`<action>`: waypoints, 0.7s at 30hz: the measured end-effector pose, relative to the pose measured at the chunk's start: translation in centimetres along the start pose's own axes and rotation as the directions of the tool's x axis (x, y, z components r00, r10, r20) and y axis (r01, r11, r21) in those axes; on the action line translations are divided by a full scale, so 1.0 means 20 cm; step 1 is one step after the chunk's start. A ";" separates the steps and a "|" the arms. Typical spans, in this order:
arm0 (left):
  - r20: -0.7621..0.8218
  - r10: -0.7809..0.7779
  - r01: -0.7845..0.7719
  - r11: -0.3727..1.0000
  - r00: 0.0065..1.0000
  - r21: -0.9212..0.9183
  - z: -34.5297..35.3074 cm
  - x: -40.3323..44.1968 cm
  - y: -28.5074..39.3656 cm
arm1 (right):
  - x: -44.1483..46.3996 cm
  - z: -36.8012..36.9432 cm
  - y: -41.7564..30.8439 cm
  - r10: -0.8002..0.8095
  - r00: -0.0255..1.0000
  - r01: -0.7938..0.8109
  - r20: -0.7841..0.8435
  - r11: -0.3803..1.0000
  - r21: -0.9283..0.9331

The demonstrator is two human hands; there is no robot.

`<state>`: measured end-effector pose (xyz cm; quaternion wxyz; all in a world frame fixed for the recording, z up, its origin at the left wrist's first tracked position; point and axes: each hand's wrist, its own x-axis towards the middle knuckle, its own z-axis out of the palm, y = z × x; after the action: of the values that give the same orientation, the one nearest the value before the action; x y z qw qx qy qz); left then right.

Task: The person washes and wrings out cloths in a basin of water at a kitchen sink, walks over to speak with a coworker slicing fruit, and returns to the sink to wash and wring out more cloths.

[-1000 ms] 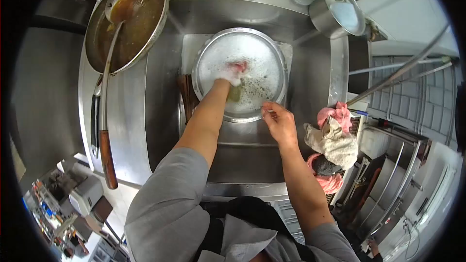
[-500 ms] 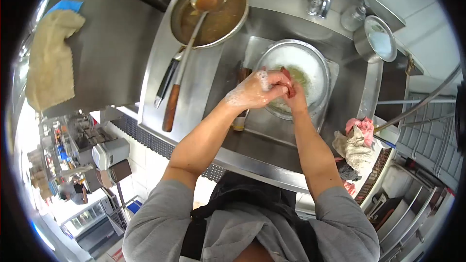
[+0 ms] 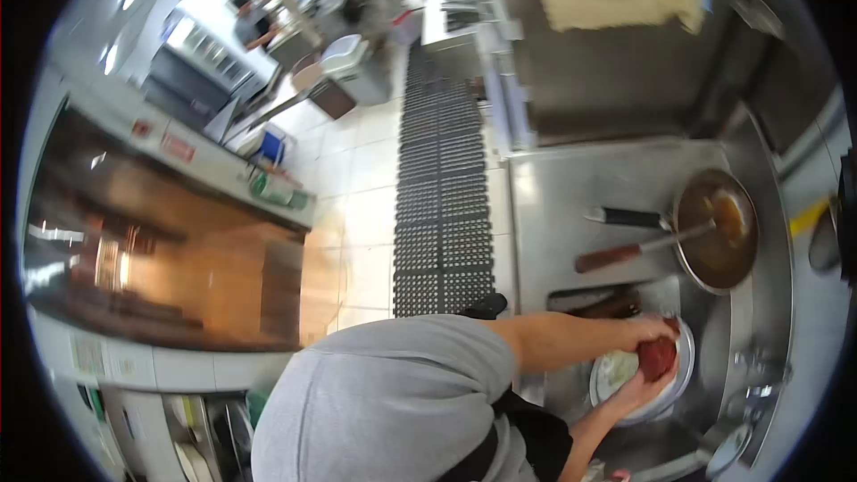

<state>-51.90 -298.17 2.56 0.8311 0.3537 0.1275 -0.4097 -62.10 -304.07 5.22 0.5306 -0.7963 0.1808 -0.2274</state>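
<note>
Low at the right, my left hand [image 3: 652,332] grips a dark red cloth-like item [image 3: 657,359] from above. Its other side is held by my right hand [image 3: 636,394]. Both hands are over a round metal basin [image 3: 688,364] of sudsy water standing in the sink. A pale greenish item [image 3: 618,368] shows in the basin beside the hands. What exactly the red item is cannot be made out.
A pan of brown liquid [image 3: 705,270] holds a ladle with a wooden handle [image 3: 609,258]. Dark-handled items [image 3: 616,305] lie beside the basin. A faucet [image 3: 761,390] stands behind it. A black mat [image 3: 440,214] covers the floor. Another person [image 3: 253,27] stands far off.
The view has swung far to the left, showing the floor and doorway. My left hand came out of the suds, and both hands now hold the red item, which looks more spread out.
</note>
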 end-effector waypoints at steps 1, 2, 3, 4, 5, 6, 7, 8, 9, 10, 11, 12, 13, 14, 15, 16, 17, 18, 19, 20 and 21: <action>-0.055 0.047 -0.037 0.986 0.997 0.165 0.03 -0.05 0.06 | -0.07 0.00 -0.08 -0.043 0.999 0.042 -0.009 0.997 -0.071; -0.133 0.185 -0.148 0.957 0.974 0.248 0.06 -0.08 0.09 | -0.11 0.01 -0.08 -0.063 0.998 0.064 0.012 0.996 -0.060; -0.198 0.318 -0.239 0.909 0.927 0.341 0.08 -0.12 0.10 | -0.15 0.02 -0.06 -0.105 0.994 0.102 -0.014 0.985 -0.136; -0.260 0.310 -0.173 0.881 0.915 0.441 0.15 -0.16 0.14 | -0.17 0.00 -0.07 -0.137 0.990 0.125 -0.041 0.967 -0.220; -0.195 0.401 -0.279 0.845 0.895 0.455 0.12 -0.04 0.02 | -0.13 0.03 0.02 -0.149 0.988 0.137 -0.039 0.967 -0.215; -0.152 0.379 -0.280 0.851 0.913 0.445 0.16 -0.12 0.04 | -0.02 0.06 0.17 0.033 0.999 -0.028 -0.043 0.994 0.108; -0.106 0.358 -0.280 0.855 0.928 0.436 0.21 -0.23 0.08 | 0.05 0.10 0.23 0.204 0.979 -0.191 0.014 0.889 0.417; -0.102 0.372 -0.294 0.850 0.923 0.437 0.24 -0.30 0.15 | 0.02 0.13 0.16 0.209 0.976 -0.129 -0.065 0.787 0.604; -0.106 0.278 -0.212 0.887 0.955 0.409 0.25 -0.37 0.24 | 0.04 0.15 0.16 0.200 0.978 -0.121 -0.063 0.785 0.607; -0.107 0.176 -0.125 0.919 0.979 0.373 0.25 -0.41 0.28 | 0.06 0.11 0.21 0.224 0.975 -0.189 0.002 0.819 0.541; -0.104 0.178 -0.129 0.921 0.978 0.368 0.23 -0.39 0.27 | 0.08 0.08 0.25 0.256 0.965 -0.255 0.063 0.846 0.468; 0.037 0.291 -0.254 0.760 0.956 0.599 0.18 -0.32 0.23 | 0.12 0.07 0.28 0.209 0.963 -0.268 0.172 0.646 0.714; 0.202 0.359 -0.376 0.524 0.911 0.764 0.14 -0.27 0.20 | 0.12 0.06 0.25 0.199 0.965 -0.260 0.170 0.647 0.717; 0.388 0.413 -0.565 0.654 0.824 0.503 0.11 -0.24 0.17 | 0.08 0.04 0.17 0.020 0.992 -0.065 0.123 0.925 0.373; 0.391 0.416 -0.569 0.651 0.821 0.502 0.11 -0.30 0.20 | 0.03 0.00 0.07 -0.160 0.975 0.169 0.154 0.984 -0.048; 0.369 0.207 -0.389 0.753 0.906 0.531 0.12 -0.39 0.25 | 0.01 0.04 -0.15 -0.300 0.948 0.315 0.103 0.929 -0.193; 0.339 -0.014 -0.189 0.808 0.941 0.558 0.13 -0.45 0.30 | 0.03 0.02 -0.17 -0.304 0.947 0.318 0.099 0.928 -0.191; 0.239 -0.286 0.096 0.804 0.928 0.587 0.13 -0.47 0.35 | 0.07 -0.01 -0.16 -0.213 0.947 0.257 0.242 0.951 -0.170; 0.244 -0.287 0.094 0.803 0.926 0.589 0.12 -0.44 0.33 | 0.11 -0.04 -0.13 -0.119 0.919 0.191 0.377 0.968 -0.161; 0.262 -0.383 0.101 0.711 0.886 0.696 0.10 -0.34 0.30 | 0.16 -0.05 -0.09 -0.291 0.843 0.387 0.453 0.912 -0.135; 0.263 -0.475 0.096 0.607 0.840 0.789 0.07 -0.22 0.25 | 0.19 -0.05 -0.06 -0.293 0.843 0.389 0.452 0.911 -0.135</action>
<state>-50.98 -294.44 8.24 0.5364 0.5332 -0.1911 -0.6256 -59.47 -306.45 7.42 0.4156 -0.8997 -0.0594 -0.1193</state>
